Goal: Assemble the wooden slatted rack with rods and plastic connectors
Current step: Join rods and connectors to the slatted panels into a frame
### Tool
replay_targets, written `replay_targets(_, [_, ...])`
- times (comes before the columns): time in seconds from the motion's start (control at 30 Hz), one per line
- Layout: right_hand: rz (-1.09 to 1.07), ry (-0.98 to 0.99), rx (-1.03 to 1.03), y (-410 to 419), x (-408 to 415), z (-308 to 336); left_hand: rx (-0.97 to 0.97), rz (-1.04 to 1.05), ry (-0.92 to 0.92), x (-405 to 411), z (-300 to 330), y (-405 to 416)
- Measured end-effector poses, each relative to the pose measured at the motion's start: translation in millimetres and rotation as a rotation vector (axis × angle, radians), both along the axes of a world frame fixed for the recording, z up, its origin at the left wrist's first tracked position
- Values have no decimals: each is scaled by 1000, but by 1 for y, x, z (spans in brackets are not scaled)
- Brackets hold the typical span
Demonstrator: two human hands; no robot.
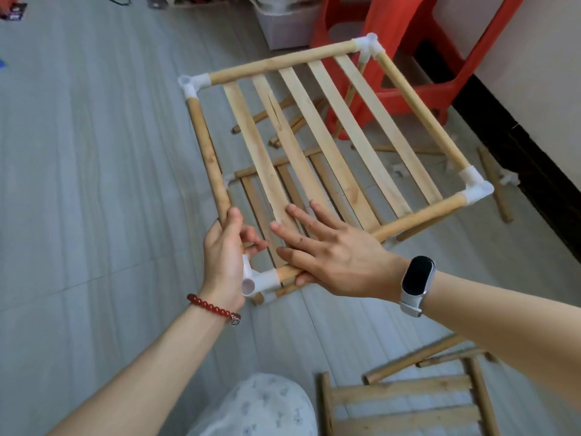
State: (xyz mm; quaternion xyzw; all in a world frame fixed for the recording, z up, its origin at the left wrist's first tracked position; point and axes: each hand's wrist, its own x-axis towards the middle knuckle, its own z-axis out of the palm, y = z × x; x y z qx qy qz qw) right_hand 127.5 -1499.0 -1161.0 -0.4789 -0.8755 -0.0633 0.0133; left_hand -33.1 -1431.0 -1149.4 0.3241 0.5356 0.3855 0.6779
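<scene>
A square slatted shelf (327, 136) of wooden rods, several flat slats and white plastic corner connectors is held tilted above the floor. My left hand (224, 259) grips the left side rod (207, 155) just above the near corner connector (256, 280). My right hand (330, 250) lies flat with straight fingers on the slats and the near rod (418, 215), thumb under the rod. The other white connectors sit at the far left (193, 84), far right (369, 47) and right (474, 187) corners.
A second slatted panel (267, 196) lies on the grey floor under the held one. Loose rods (412, 357) and another wooden panel (405, 404) lie at the bottom right, and more rods (493, 184) lie near the wall. A red plastic stool (405, 42) stands behind. My knee (267, 407) shows at the bottom.
</scene>
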Motion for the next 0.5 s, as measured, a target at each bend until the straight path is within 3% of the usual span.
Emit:
replay_targets(0.33, [-29,32,10,11,7,3,56,-11,61,11,-4,15])
replay_targets(0.5, [-18,33,-99,-3,25,8,120,-73,267,25,-10,-3])
